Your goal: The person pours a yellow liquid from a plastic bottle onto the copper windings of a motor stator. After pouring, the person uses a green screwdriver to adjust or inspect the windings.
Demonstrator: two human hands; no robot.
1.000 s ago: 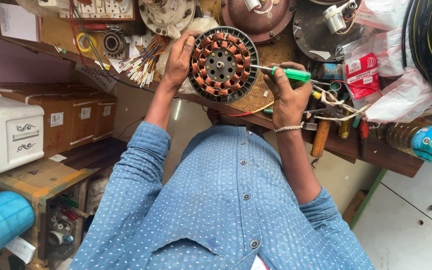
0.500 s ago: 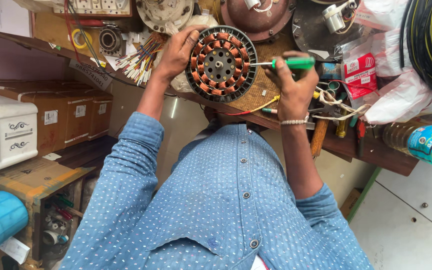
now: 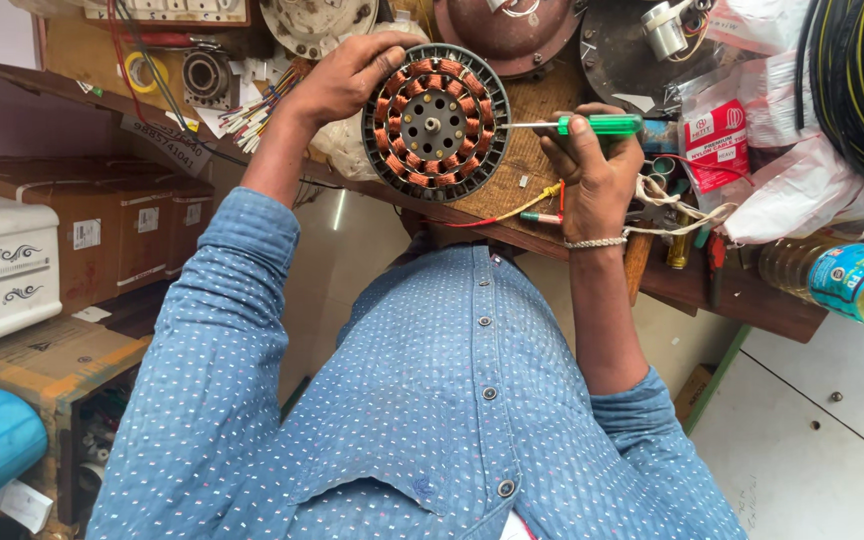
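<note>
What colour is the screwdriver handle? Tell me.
Translucent green, on the screwdriver in the right hand; head view.

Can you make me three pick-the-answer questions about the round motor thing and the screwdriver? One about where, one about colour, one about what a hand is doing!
1. Where is the plastic bottle of yellow liquid?
A. far right in the picture
B. beside the white box
C. on the round stator

2. What colour is the screwdriver handle?
A. red
B. green
C. black

3. What is the left hand doing?
A. hanging free
B. holding a bottle
C. gripping the stator rim

Answers:
1 A, it lies at the right edge.
2 B, the handle in the right hand is bright green.
3 C, its fingers curl over the rim.
</note>
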